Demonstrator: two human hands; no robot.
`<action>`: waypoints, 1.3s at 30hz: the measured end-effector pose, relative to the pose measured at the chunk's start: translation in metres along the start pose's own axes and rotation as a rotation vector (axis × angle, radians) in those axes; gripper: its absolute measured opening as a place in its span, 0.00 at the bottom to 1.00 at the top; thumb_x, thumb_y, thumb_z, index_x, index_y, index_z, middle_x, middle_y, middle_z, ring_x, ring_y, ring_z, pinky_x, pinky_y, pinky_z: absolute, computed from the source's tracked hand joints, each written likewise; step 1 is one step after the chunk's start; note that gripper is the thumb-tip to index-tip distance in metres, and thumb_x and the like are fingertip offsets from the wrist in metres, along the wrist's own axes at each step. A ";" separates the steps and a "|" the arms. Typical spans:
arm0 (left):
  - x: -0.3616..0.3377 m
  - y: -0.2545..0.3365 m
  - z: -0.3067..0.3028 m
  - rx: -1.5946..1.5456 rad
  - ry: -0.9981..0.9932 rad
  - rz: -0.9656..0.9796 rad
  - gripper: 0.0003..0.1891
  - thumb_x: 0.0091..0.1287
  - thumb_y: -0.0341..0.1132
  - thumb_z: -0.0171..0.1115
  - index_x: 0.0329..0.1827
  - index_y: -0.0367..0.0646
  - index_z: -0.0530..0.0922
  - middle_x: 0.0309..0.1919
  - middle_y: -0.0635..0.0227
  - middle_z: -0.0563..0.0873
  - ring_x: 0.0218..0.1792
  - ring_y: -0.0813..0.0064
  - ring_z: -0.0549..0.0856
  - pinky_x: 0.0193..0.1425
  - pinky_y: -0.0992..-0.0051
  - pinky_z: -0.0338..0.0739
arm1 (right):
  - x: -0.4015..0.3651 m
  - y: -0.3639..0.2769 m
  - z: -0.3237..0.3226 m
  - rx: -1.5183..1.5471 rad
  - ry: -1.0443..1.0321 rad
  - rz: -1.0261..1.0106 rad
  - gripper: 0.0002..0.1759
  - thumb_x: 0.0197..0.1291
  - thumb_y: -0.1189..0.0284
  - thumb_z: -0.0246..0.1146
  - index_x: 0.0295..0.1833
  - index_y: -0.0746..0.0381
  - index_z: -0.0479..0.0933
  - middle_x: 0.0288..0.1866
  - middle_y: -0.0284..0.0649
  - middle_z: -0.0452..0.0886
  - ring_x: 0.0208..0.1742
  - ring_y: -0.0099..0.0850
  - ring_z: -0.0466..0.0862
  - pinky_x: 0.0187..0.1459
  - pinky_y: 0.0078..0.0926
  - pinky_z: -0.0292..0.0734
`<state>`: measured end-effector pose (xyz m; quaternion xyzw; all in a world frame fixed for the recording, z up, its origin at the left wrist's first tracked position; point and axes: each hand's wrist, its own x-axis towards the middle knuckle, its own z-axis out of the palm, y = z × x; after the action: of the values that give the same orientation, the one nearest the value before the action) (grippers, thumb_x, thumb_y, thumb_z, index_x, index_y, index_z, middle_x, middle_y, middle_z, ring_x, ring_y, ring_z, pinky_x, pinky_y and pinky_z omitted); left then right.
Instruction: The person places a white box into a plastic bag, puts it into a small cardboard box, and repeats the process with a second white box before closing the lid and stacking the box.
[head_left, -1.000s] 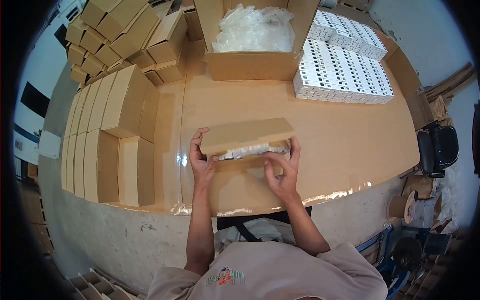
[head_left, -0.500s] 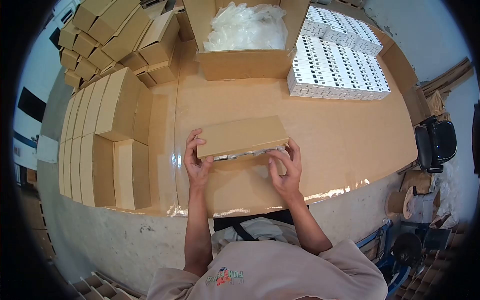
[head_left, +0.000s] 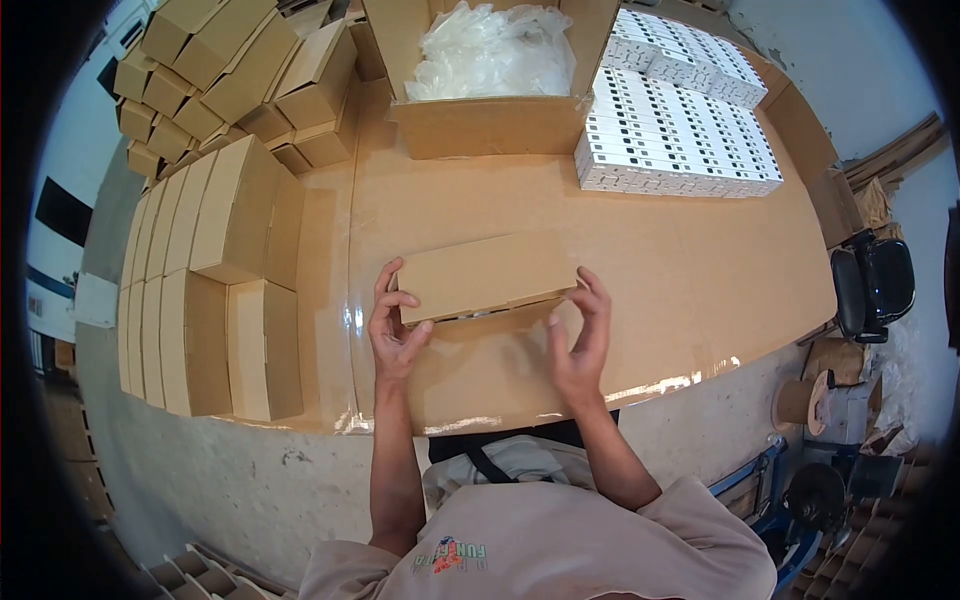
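Observation:
A flat brown cardboard box (head_left: 486, 274) lies on the table in front of me, its lid almost down with only a thin dark gap along the near edge. My left hand (head_left: 393, 325) grips the box's left end, fingers curled over the corner. At the right end, my right hand (head_left: 582, 335) has its fingers spread, fingertips touching the box's corner and holding nothing.
A table covered in brown cardboard (head_left: 680, 260). Rows of closed brown boxes (head_left: 215, 270) stand at the left, more stacked behind (head_left: 240, 70). An open carton of clear plastic bags (head_left: 490, 60) is at the back, white small boxes (head_left: 680, 110) to its right. A black chair (head_left: 872, 285) stands far right.
The lid has come down over the plastic-wrapped contents, which no longer show. My right hand let go of the front flap and opened beside the box's right end.

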<state>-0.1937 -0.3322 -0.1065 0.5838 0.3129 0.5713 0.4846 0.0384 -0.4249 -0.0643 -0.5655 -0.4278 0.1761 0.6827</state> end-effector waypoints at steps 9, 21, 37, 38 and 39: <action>0.001 -0.001 -0.003 0.006 -0.026 0.006 0.13 0.58 0.31 0.74 0.42 0.47 0.80 0.81 0.45 0.64 0.85 0.47 0.58 0.84 0.53 0.54 | 0.026 0.026 -0.021 -0.206 -0.104 -0.142 0.09 0.61 0.82 0.73 0.46 0.64 0.87 0.55 0.45 0.85 0.55 0.41 0.87 0.58 0.36 0.82; 0.001 0.006 0.001 -0.002 -0.033 0.004 0.10 0.59 0.30 0.72 0.41 0.46 0.80 0.82 0.45 0.62 0.85 0.47 0.56 0.83 0.55 0.56 | 0.035 0.010 -0.020 -0.353 -0.209 -0.333 0.11 0.54 0.85 0.74 0.42 0.62 0.88 0.64 0.49 0.80 0.64 0.47 0.82 0.61 0.41 0.82; 0.001 0.004 0.001 -0.010 -0.031 -0.029 0.10 0.59 0.26 0.71 0.41 0.45 0.80 0.82 0.48 0.62 0.86 0.46 0.56 0.83 0.55 0.57 | 0.012 0.017 0.007 -0.508 -0.319 -0.557 0.11 0.50 0.75 0.80 0.40 0.53 0.89 0.63 0.39 0.82 0.71 0.48 0.76 0.68 0.56 0.69; 0.001 0.004 0.000 -0.009 -0.035 -0.034 0.10 0.59 0.26 0.71 0.41 0.45 0.80 0.82 0.48 0.62 0.86 0.46 0.56 0.83 0.55 0.56 | 0.012 0.017 0.007 -0.510 -0.321 -0.553 0.11 0.50 0.74 0.80 0.39 0.53 0.89 0.62 0.38 0.82 0.71 0.48 0.76 0.68 0.56 0.68; 0.000 0.004 0.000 -0.009 -0.041 -0.038 0.10 0.59 0.26 0.71 0.41 0.45 0.80 0.82 0.48 0.62 0.86 0.46 0.56 0.84 0.55 0.56 | 0.012 0.017 0.007 -0.512 -0.321 -0.548 0.10 0.50 0.74 0.80 0.39 0.53 0.89 0.62 0.38 0.82 0.71 0.48 0.76 0.68 0.56 0.68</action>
<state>-0.1946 -0.3332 -0.1023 0.5872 0.3116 0.5511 0.5043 0.0439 -0.4067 -0.0750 -0.5476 -0.6939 -0.0383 0.4660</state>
